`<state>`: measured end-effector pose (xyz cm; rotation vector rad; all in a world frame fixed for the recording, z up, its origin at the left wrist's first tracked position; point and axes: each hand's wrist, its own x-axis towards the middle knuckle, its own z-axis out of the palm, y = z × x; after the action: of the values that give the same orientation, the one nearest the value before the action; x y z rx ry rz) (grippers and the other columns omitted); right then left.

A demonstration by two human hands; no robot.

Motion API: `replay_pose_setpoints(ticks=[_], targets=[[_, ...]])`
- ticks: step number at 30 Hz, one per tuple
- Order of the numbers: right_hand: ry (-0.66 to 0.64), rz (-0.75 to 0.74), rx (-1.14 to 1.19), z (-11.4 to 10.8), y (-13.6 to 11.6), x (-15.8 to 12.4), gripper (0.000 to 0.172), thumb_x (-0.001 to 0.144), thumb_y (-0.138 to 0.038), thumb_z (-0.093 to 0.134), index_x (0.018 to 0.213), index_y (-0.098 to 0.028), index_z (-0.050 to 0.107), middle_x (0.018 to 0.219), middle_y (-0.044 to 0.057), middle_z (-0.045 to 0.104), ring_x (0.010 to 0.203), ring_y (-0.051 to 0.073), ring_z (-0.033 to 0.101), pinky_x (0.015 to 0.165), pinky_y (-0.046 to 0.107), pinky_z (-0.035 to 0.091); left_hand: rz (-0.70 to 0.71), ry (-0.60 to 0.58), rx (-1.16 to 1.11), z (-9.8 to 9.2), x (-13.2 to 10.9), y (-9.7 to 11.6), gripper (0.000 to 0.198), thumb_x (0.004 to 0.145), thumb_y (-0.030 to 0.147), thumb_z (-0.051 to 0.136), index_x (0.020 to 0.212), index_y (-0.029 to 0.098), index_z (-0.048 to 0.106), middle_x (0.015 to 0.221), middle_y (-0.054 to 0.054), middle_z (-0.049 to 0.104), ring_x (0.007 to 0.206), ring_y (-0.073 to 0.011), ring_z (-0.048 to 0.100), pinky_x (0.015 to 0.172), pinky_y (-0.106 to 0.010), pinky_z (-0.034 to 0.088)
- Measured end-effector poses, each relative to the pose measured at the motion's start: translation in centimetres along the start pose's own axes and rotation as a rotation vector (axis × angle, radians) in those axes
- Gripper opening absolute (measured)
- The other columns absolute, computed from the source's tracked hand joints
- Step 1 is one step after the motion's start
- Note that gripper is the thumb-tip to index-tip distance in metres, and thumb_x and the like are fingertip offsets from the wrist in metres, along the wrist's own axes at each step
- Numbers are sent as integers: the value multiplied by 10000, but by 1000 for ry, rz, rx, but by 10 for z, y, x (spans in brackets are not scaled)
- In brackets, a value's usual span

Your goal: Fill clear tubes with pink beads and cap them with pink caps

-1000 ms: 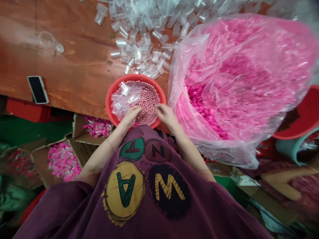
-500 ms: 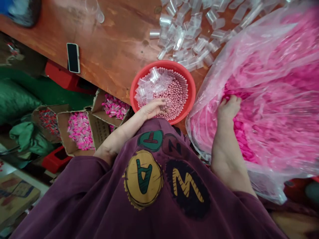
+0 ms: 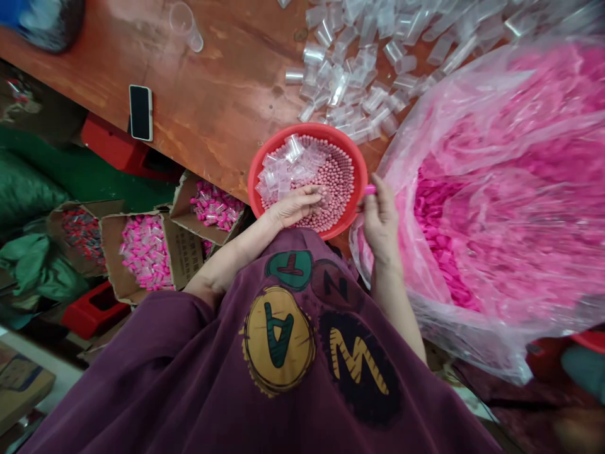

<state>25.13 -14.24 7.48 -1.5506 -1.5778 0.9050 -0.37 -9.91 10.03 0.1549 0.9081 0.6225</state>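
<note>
A red basin (image 3: 363, 183) of small pink beads (image 3: 338, 183) stands close in front of me, with clear plastic tubes (image 3: 288, 165) heaped on its left part. My left hand (image 3: 299, 207) is closed over the near side of the basin. Between its fingertips is what looks like a clear plastic tube, faint against the beads. At the basin's right rim, my right hand (image 3: 382, 222) pinches a small bright pink cap (image 3: 370, 189) between thumb and fingers. Right beside that hand, a large transparent bag (image 3: 496, 189) lies open, showing many pink caps (image 3: 432, 221) inside.
Many loose clear tubes lie on the wooden table (image 3: 227, 82) behind the basin. A phone (image 3: 140, 112) rests near the table's left edge. Below are cardboard boxes (image 3: 179, 252) of pink-capped tubes and a red stool (image 3: 118, 142).
My right hand has come out of the bag and moved left to the basin's rim, now with a pink cap in its fingers. My left hand stays over the basin.
</note>
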Motion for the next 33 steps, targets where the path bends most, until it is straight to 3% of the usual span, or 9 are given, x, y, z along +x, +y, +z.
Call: replay_pose_setpoints(ticks=[3, 6, 8, 14, 20, 26, 30, 33], targets=[[40, 7, 123, 27, -46, 6, 521, 1219, -597, 602, 1632, -290, 684, 1419, 159, 793, 1196, 268, 795, 1070, 487, 711, 77, -13, 27, 9, -3, 3, 339, 846, 157, 1013, 1121, 187, 815, 1080, -33, 864, 942, -142, 805, 831, -273, 588], [61, 9, 89, 35, -67, 15, 426, 1177, -655, 691, 1360, -287, 804, 1268, 111, 847, 1153, 281, 821, 1066, 529, 732, 180, -10, 74, 16, -7, 4, 339, 868, 169, 1015, 1157, 191, 839, 1110, -27, 854, 931, -130, 783, 817, -268, 565], [66, -14, 37, 35, -71, 16, 399, 1182, -651, 690, 1282, -295, 840, 1214, 107, 858, 1142, 290, 831, 1073, 547, 734, 219, -1, 86, 19, -8, 3, 317, 885, 188, 1014, 1153, 196, 844, 1067, -13, 833, 894, -119, 757, 799, -263, 550], [112, -40, -30, 37, -73, 4, 409, 1234, -569, 567, 1327, -300, 860, 1243, 121, 858, 1193, 317, 838, 1138, 603, 720, 215, 42, 92, 27, -10, -6, 270, 968, 245, 980, 1190, 202, 833, 968, -2, 783, 871, -122, 749, 819, -265, 563], [1, -98, -149, 27, -72, 1, 399, 1239, -480, 519, 1372, -295, 847, 1337, 153, 836, 1281, 332, 814, 1201, 621, 707, 247, 87, 148, 37, -19, -10, 298, 993, 339, 1005, 1146, 191, 796, 909, 16, 738, 786, -88, 698, 773, -237, 567], [-165, -167, -124, 7, -76, 5, 330, 1198, -396, 576, 1338, -287, 854, 1315, 138, 845, 1266, 325, 827, 1162, 617, 731, 217, 34, 169, 33, -28, -11, 388, 950, 431, 1043, 1119, 184, 795, 854, 23, 718, 758, -86, 680, 739, -227, 545], [-186, -93, 98, 9, -61, 0, 388, 1170, -499, 654, 1502, -348, 785, 1404, 111, 809, 1271, 303, 820, 1133, 592, 742, 161, 17, 169, 22, -26, -6, 413, 930, 464, 1034, 1170, 196, 831, 879, 5, 775, 774, -116, 709, 778, -262, 562], [-22, 41, 274, 21, -39, -4, 563, 1108, -681, 755, 1556, -350, 672, 1366, 99, 791, 1131, 273, 832, 967, 522, 781, 179, 30, 235, 14, -22, -2, 417, 891, 466, 1051, 1141, 199, 853, 922, -3, 812, 796, -120, 719, 832, -280, 580]])
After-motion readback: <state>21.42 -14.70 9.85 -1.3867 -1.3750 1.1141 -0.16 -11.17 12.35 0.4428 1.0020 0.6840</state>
